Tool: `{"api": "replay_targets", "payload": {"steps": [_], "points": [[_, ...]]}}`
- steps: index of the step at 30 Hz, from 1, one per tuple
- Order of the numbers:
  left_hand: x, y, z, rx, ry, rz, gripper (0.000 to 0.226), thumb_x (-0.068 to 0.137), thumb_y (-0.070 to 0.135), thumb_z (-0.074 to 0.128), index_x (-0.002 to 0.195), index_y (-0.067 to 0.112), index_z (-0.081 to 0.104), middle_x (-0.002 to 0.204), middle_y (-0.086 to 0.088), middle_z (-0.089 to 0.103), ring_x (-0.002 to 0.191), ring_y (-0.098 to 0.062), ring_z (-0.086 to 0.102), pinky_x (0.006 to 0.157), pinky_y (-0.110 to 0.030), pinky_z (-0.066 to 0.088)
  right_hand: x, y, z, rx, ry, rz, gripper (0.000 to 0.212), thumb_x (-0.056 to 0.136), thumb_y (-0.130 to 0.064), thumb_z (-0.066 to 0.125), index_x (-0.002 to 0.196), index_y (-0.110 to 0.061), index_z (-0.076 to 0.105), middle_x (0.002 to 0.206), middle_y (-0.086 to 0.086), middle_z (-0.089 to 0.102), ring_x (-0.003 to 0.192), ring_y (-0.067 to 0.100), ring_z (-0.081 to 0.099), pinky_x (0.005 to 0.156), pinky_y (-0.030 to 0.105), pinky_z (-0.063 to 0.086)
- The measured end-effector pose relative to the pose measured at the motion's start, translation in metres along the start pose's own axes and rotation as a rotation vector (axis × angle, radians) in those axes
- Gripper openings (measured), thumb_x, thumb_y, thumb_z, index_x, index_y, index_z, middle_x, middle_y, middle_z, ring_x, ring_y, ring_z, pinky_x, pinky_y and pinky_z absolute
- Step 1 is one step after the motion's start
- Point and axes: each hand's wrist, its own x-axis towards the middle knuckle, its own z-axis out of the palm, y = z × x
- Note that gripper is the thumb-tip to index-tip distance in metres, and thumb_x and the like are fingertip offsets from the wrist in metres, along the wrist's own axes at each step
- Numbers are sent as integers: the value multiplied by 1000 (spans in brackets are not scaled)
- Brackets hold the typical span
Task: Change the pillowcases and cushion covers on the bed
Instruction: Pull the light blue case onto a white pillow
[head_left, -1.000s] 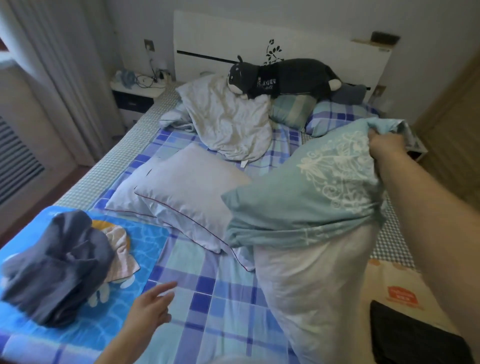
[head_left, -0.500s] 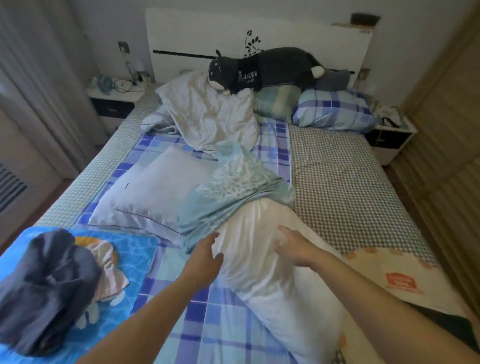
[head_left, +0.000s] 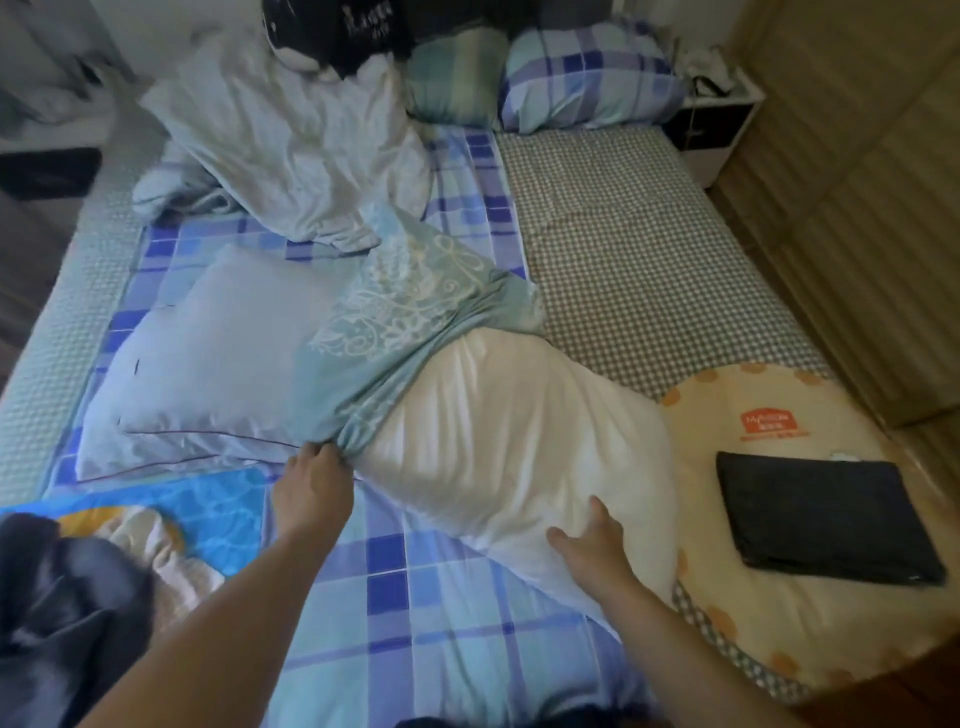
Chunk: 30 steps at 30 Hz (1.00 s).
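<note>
A white bare pillow (head_left: 509, 447) lies diagonally across the middle of the bed. A teal pillowcase with a white floral print (head_left: 410, 317) covers only its far end, bunched at the edge. My left hand (head_left: 311, 480) grips that bunched edge of the pillowcase. My right hand (head_left: 589, 545) presses on the near end of the pillow with fingers spread. A second pillow in a pale grey case (head_left: 218, 364) lies to the left, partly under the teal fabric.
A crumpled pale cover (head_left: 291, 140) and a dark plush toy (head_left: 353, 31) sit near the headboard, beside a checked pillow (head_left: 587, 78). A dark flat pouch (head_left: 821, 514) rests on a cream cushion (head_left: 769, 618). Dark clothes (head_left: 62, 613) lie at the near left.
The pillow has been laid down on the bed. My left hand has taken hold of the pillowcase edge, and my right hand has slid to the pillow's near end. The view tilted down.
</note>
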Motion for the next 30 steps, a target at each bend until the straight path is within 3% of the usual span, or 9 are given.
{"api": "replay_targets", "payload": {"steps": [3, 5, 10, 15, 20, 24, 26, 28, 30], "points": [[-25, -1, 5, 70, 16, 172, 14, 94, 15, 53, 84, 9, 62, 92, -16, 62, 82, -41, 61, 60, -46, 48, 20, 64, -24, 67, 199, 292, 103, 80, -49, 76, 157, -14, 17, 158, 18, 23, 140, 40, 33, 114, 47, 35], [-46, 1, -1, 86, 135, 327, 11, 85, 14, 54, 77, 11, 61, 84, -13, 59, 76, -39, 59, 57, -45, 47, 35, 103, -37, 239, 153, 438, 110, 70, -57, 83, 153, -14, 26, 155, 14, 34, 137, 39, 41, 112, 50, 38], [-87, 45, -42, -48, 319, 831, 14, 86, 17, 56, 80, 9, 65, 108, -10, 62, 102, -35, 59, 85, -42, 45, 47, 73, -34, 921, -32, 279, 86, 62, -48, 93, 134, -16, 57, 130, 4, 65, 114, 30, 63, 101, 54, 49], [-87, 88, -51, -254, 255, 360, 26, 86, 21, 42, 68, 8, 56, 96, -9, 56, 80, -34, 52, 70, -48, 50, -3, -53, -134, 1104, 193, -195, 46, 87, -18, 76, 131, -21, 62, 118, 0, 73, 103, 23, 71, 84, 50, 59], [-127, 197, -97, -526, 478, 416, 19, 85, 15, 50, 68, 8, 55, 106, -11, 56, 93, -28, 48, 81, -38, 39, 32, -44, -262, 881, 518, -224, 53, 84, -27, 79, 133, -21, 58, 119, 1, 66, 104, 20, 64, 96, 44, 54], [-152, 286, -35, -116, 98, 630, 20, 80, 34, 53, 75, 20, 65, 103, -8, 56, 92, -33, 55, 74, -40, 46, 84, -4, -278, 266, 416, -33, 56, 93, -31, 66, 144, -12, 48, 138, 16, 54, 121, 38, 53, 100, 40, 42], [-152, 310, -1, 62, -258, 658, 24, 88, 32, 54, 99, 17, 70, 119, -12, 53, 110, -37, 53, 89, -43, 46, 103, 7, -261, -8, 310, -12, 53, 95, -31, 62, 145, -17, 51, 147, 19, 46, 130, 42, 45, 110, 44, 37], [-151, 311, 24, 31, -612, 566, 33, 98, 29, 51, 126, 16, 63, 137, -15, 46, 127, -39, 46, 106, -43, 41, 104, 12, -224, -74, 132, -116, 44, 97, -26, 61, 139, -14, 57, 146, 17, 50, 132, 36, 48, 109, 38, 37], [-151, 291, 33, -225, -671, 416, 39, 101, 27, 50, 138, 16, 56, 143, -11, 47, 131, -30, 47, 109, -30, 37, 90, 13, -177, -77, -108, -232, 36, 98, -23, 60, 133, -13, 63, 136, 10, 61, 124, 26, 57, 103, 31, 43]]}}
